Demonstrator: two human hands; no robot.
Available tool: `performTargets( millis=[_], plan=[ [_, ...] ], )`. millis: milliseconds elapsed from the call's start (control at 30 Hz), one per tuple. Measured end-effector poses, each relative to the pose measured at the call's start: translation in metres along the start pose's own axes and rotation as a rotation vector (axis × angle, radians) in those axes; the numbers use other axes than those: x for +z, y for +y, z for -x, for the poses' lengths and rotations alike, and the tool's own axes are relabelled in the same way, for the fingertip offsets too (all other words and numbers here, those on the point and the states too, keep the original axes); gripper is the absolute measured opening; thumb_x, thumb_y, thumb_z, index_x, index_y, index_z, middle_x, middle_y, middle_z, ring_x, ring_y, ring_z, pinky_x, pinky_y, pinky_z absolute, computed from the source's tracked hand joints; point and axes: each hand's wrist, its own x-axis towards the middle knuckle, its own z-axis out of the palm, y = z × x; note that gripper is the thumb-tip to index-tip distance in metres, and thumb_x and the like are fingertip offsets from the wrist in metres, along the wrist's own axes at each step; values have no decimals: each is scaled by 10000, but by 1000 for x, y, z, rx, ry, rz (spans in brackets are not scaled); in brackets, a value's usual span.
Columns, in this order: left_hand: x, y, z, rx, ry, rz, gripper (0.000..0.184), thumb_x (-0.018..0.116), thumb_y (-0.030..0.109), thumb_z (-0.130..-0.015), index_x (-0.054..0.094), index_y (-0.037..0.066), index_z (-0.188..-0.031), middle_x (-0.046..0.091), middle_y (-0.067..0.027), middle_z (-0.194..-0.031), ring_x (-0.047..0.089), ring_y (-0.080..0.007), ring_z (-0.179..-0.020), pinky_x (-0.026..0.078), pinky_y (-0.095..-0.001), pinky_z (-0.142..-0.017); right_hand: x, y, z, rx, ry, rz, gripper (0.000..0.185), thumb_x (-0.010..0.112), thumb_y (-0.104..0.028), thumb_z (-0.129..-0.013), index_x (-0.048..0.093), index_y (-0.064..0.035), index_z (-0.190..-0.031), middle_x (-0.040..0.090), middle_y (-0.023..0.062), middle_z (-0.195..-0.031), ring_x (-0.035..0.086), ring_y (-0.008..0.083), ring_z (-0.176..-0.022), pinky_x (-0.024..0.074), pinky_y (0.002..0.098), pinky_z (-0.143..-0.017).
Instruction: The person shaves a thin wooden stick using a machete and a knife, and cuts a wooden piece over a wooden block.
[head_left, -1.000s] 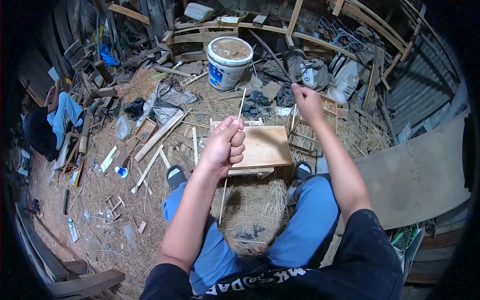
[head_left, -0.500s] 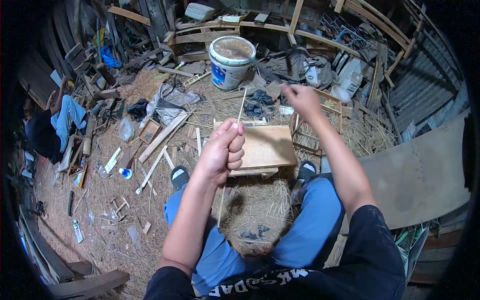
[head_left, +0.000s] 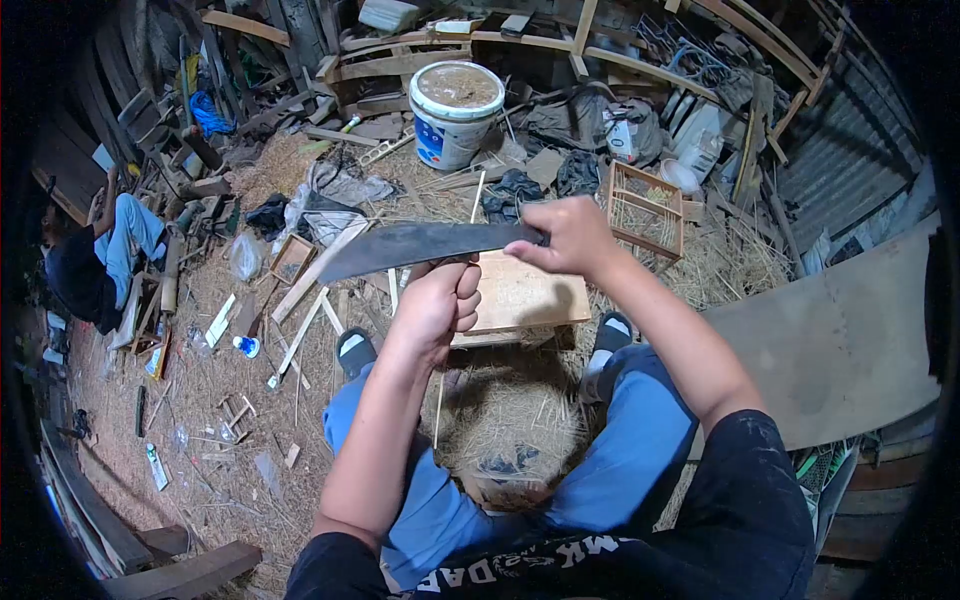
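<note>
My left hand (head_left: 437, 312) is closed in a fist around a thin wooden strip (head_left: 478, 196), which stands nearly upright and extends above and below the fist. My right hand (head_left: 572, 236) grips the handle of a machete (head_left: 415, 247). Its broad dark blade lies almost level, pointing left, and crosses the strip just above my left fist. The blade hides part of the strip; whether the edge touches it I cannot tell. Below and beyond my hands is a low wooden block (head_left: 530, 295), between my feet.
A white bucket (head_left: 455, 118) filled with brownish material stands ahead. Small wooden frames (head_left: 645, 208) lie at the right, beside a large board (head_left: 830, 330). Another person (head_left: 95, 250) sits at the far left. Wood scraps and shavings litter the floor.
My right hand has come down and left, bringing the machete from a blurred, raised position to level across the strip. My left hand keeps its hold, barely shifted.
</note>
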Motion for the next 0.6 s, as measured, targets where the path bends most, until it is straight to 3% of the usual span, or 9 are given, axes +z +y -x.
performTargets(
  millis=[33, 67, 133, 267, 333, 367, 400, 467, 600],
  plan=[
    [5, 3, 2, 49, -19, 14, 124, 420, 189, -1077, 476, 141, -977, 291, 88, -584, 222, -30, -416, 138, -232, -360, 1, 15, 1, 19, -1, 5, 667, 598, -725, -847, 591, -98, -620, 610, 111, -567, 649, 323, -555, 489, 431, -512],
    [7, 5, 4, 95, -39, 25, 129, 416, 201, -1082, 475, 144, -983, 292, 90, -588, 219, -27, -418, 133, -231, -359, 2, 29, 1, 104, 55, 61, 616, 593, -642, -902, 631, -62, -698, 605, 124, -600, 616, 320, -533, 476, 408, -524],
    [-2, 3, 4, 109, -141, 39, 143, 413, 229, -1089, 479, 152, -988, 293, 91, -596, 212, -23, -417, 127, -222, -359, -12, 52, -4, 688, -54, -102, 585, 574, -613, -936, 725, -62, -814, 643, 125, -640, 654, 266, -590, 493, 385, -576],
    [-3, 2, 4, 75, -177, 77, 139, 413, 248, -1092, 486, 161, -1013, 284, 90, -596, 199, -23, -411, 132, -220, -357, -6, 90, 27, 664, 146, -129, 693, 487, -699, -942, 776, -69, -906, 683, 148, -675, 703, 264, -696, 510, 399, -602],
    [-5, -1, 1, 72, -110, 23, 139, 413, 251, -1092, 488, 162, -1017, 281, 90, -595, 198, -25, -412, 132, -222, -361, -10, 54, 28, 580, 131, -250, 689, 487, -684, -948, 779, -60, -967, 690, 147, -685, 702, 275, -684, 499, 390, -595],
    [-5, -1, 0, 84, -102, -3, 143, 418, 254, -1091, 486, 160, -1007, 282, 89, -594, 204, -27, -410, 136, -223, -362, -17, 38, 23, 528, 43, -228, 664, 525, -678, -928, 763, -61, -869, 687, 153, -685, 686, 311, -648, 502, 397, -579],
    [-3, -3, 1, 77, -103, -6, 143, 418, 254, -1091, 486, 160, -1007, 282, 89, -594, 204, -27, -410, 136, -223, -362, -14, 27, 20, 536, 44, -230, 664, 525, -678, -928, 763, -61, -869, 687, 153, -685, 686, 311, -648, 502, 397, -579],
    [-1, -5, 1, 78, -99, 16, 134, 423, 231, -1084, 484, 152, -996, 289, 87, -592, 211, -28, -410, 141, -224, -365, -7, 8, 15, 218, -55, -52, 638, 560, -673, -905, 705, -74, -737, 665, 151, -653, 661, 339, -605, 500, 413, -553],
    [-3, -13, -2, 18, -41, 10, 100, 430, 181, -1064, 482, 142, -988, 295, 85, -585, 214, -30, -411, 142, -226, -369, 1, -4, 14, 112, -89, -44, 684, 535, -725, -885, 634, -95, -637, 633, 132, -610, 658, 346, -594, 501, 453, -551]
  ],
)
